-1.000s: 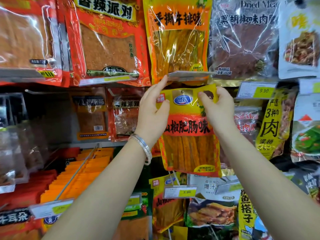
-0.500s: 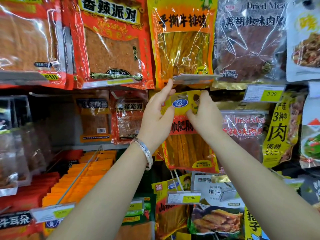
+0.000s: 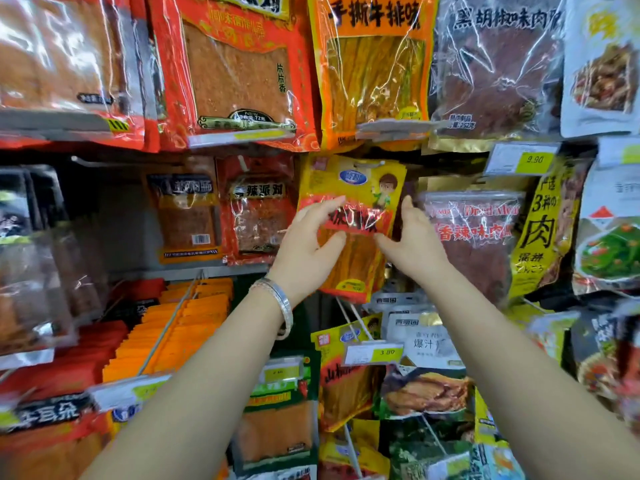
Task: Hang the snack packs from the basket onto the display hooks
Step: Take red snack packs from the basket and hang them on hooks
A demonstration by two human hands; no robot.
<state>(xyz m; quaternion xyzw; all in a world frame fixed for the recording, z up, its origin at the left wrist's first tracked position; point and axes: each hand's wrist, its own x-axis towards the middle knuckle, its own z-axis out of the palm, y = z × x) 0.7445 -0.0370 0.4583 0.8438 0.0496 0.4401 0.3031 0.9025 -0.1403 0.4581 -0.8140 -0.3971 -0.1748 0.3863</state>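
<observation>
Hanging looks done for this one. The left hand (image 3: pixel 308 237) lies open, fingers touching the yellow snack pack (image 3: pixel 360 188) in the middle of the rack (image 3: pixel 117 216), under the orange pack (image 3: pixel 374 74). The right hand (image 3: pixel 414 237) is open at its right edge. Next job, I think: fetch another pack.

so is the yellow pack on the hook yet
Likely on: yellow pack hangs by its top; left hand, right hand open lower down.
</observation>
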